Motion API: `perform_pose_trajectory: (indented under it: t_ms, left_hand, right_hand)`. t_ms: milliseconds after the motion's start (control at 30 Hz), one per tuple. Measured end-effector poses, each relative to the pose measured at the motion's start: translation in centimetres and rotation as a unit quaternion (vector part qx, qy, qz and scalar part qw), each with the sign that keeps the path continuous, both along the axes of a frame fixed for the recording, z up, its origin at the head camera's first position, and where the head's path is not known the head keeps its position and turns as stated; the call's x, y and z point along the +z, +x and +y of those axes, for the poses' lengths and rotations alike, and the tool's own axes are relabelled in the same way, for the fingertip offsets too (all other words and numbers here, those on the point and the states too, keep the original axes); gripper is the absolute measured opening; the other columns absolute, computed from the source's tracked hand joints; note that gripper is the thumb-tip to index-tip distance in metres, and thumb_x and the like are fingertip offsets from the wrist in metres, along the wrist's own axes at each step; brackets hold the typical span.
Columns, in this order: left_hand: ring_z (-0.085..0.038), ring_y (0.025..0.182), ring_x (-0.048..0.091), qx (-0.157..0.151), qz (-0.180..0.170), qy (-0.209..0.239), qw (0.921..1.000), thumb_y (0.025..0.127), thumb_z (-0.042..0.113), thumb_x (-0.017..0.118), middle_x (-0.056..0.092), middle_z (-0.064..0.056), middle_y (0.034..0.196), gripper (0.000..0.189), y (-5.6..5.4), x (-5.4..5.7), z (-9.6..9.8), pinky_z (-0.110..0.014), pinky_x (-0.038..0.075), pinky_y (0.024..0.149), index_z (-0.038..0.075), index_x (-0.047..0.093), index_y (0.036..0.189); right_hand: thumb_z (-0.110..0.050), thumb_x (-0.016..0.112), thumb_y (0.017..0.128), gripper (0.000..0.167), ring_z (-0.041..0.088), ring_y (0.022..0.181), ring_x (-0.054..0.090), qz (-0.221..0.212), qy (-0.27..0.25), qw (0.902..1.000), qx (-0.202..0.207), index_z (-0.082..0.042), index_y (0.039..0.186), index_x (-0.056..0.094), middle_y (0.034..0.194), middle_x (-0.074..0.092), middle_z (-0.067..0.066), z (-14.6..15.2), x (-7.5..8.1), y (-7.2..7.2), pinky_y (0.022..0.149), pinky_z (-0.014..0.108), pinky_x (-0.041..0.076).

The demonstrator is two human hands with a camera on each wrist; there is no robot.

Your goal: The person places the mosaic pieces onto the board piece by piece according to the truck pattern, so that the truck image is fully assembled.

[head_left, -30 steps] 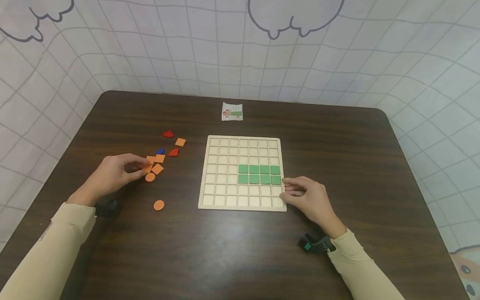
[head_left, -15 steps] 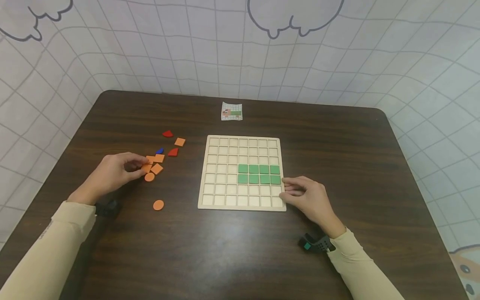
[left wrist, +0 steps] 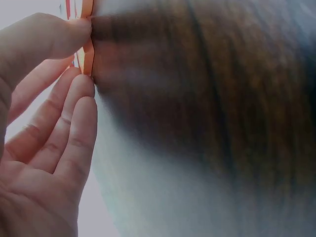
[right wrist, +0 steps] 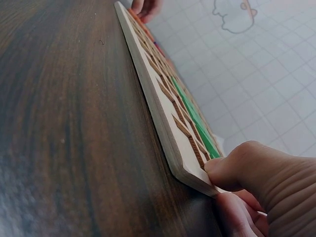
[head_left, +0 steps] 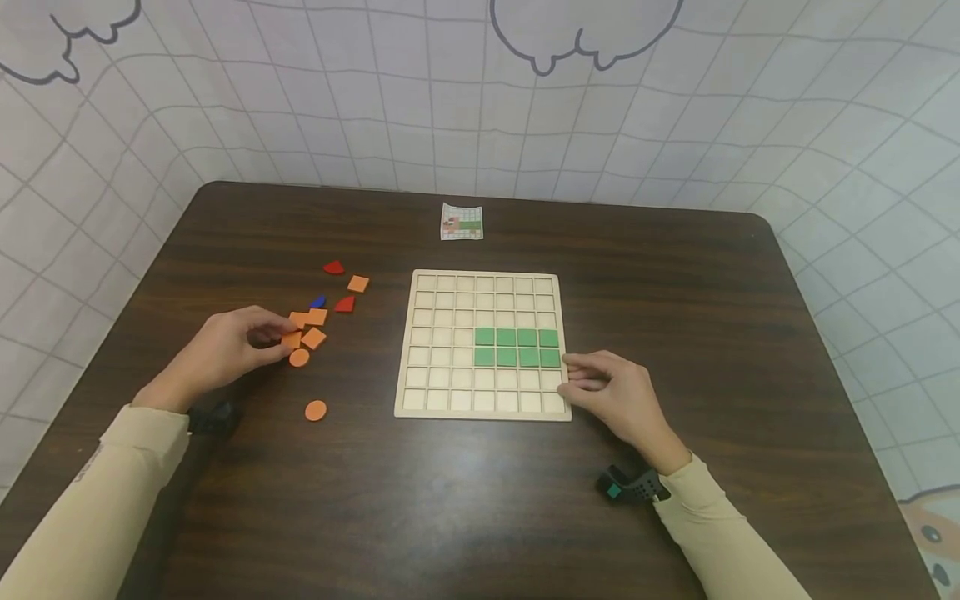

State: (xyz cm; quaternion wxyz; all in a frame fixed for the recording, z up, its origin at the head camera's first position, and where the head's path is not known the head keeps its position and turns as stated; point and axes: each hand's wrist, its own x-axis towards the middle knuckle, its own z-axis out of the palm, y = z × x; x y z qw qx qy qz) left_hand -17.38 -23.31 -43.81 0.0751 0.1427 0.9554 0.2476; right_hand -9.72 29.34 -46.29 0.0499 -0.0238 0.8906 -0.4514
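Note:
On the left of the table, my left hand has thumb and fingertips about an orange square tile at the edge of a loose cluster. The left wrist view shows that orange tile between thumb and fingers. Close by lie more orange squares, an orange round tile, a blue piece and a red quarter-round piece. My right hand grips the right edge of a pale wooden grid board, thumb on top. Two rows of green square tiles fill cells at the board's right side.
A small printed card with a coloured grid picture lies behind the board. Another orange round tile sits nearer the front, and a red piece and an orange square farther back. Gridded white cloth surrounds the dark table.
The orange square at my left fingertips has turned slightly and shifted a little toward me, the round tile beside it likewise. My right hand keeps its grip on the board.

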Motion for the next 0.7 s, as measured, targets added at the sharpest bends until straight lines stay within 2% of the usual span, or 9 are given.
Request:
perform_pose_trajectory:
  t_ms: [333,700]
  left_hand:
    - [-0.025,0.099,0.069,-0.008,-0.026,-0.01,0.9996,0.09,0.025,0.081,0.074,-0.011,0.109,0.037,-0.23,0.44,-0.02,-0.025,0.054,0.08,0.006,0.074,0.121]
    - [-0.025,0.096,0.07,-0.005,-0.017,-0.016,0.9997,0.09,0.024,0.081,0.074,-0.012,0.108,0.035,-0.14,0.42,0.01,-0.019,0.053,0.075,0.005,0.075,0.119]
  right_hand:
    - [-0.021,0.084,0.086,0.04,0.0,0.093,0.075,-0.009,-0.004,1.0,0.001,-0.014,0.124,0.076,0.113,0.075,0.005,0.01,0.13,-0.02,0.079,0.016,0.06]
    - [-0.02,0.083,0.086,0.039,0.012,0.097,0.078,-0.005,-0.002,1.0,0.003,-0.013,0.124,0.076,0.113,0.076,0.005,-0.01,0.14,0.07,0.079,0.016,0.06]
